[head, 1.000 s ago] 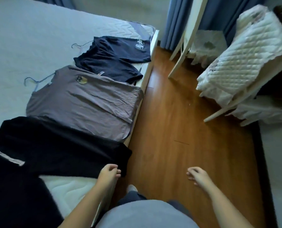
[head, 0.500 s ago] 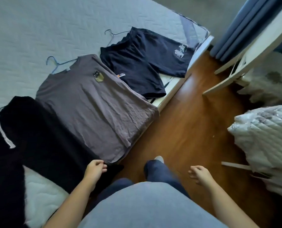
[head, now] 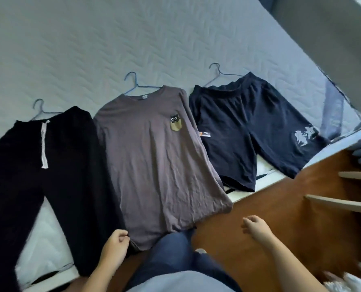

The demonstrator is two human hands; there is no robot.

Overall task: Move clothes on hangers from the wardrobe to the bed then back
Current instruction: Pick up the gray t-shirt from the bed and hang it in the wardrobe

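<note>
Three garments on blue wire hangers lie side by side on the bed (head: 133,39). Black trousers (head: 38,175) with a white drawstring are on the left. A grey T-shirt (head: 154,165) with a small owl patch is in the middle. Navy shorts (head: 249,133) with a white print lie on the right, their legs over the bed's edge. My left hand (head: 114,247) hangs with loosely curled fingers by the T-shirt's hem and holds nothing. My right hand (head: 257,227) hovers over the wooden floor, fingers loosely curled, also holding nothing.
Wooden floor (head: 270,197) runs along the bed's right side. White slats of a rack or chair (head: 343,203) stand at the right edge. My legs in blue jeans (head: 175,253) are against the bed's near edge.
The view has swung left to face the bed squarely, so all three garments now lie straight ahead. Both hands stay low and hold nothing, the left one now by the T-shirt's hem.
</note>
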